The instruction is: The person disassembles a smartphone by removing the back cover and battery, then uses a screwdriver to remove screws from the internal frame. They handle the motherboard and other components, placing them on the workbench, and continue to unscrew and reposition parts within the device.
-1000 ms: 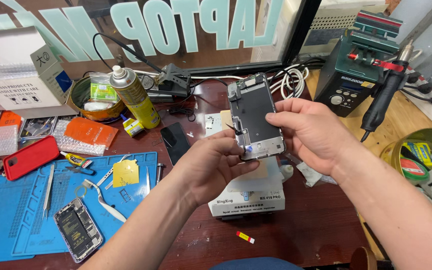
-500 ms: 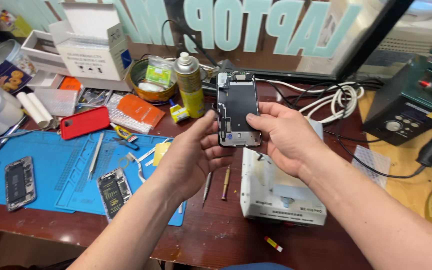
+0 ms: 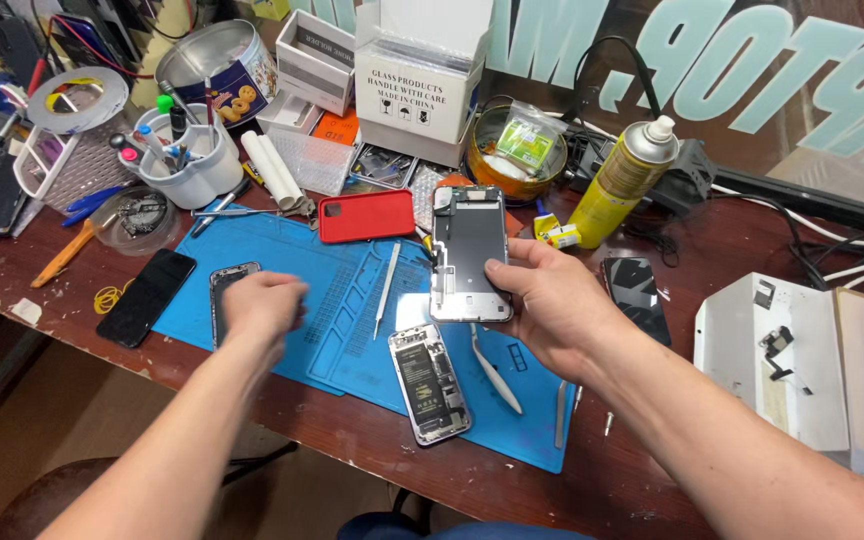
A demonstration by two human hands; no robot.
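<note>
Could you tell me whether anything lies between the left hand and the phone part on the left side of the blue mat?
Nothing visible does. The left hand is right over the phone part on the blue mat, covering part of it. The right hand holds the screen assembly well off to the side.

Left hand [image 3: 264, 308] released from the phone screen assembly [image 3: 470, 255]; now lowered onto a second phone [image 3: 227, 290] lying on the blue mat [image 3: 342, 330]. Screen assembly held by right hand [image 3: 552, 305] alone, where both hands gripped it before. View shifted left, over the mat side of the tabletop [image 3: 652, 470].
</note>
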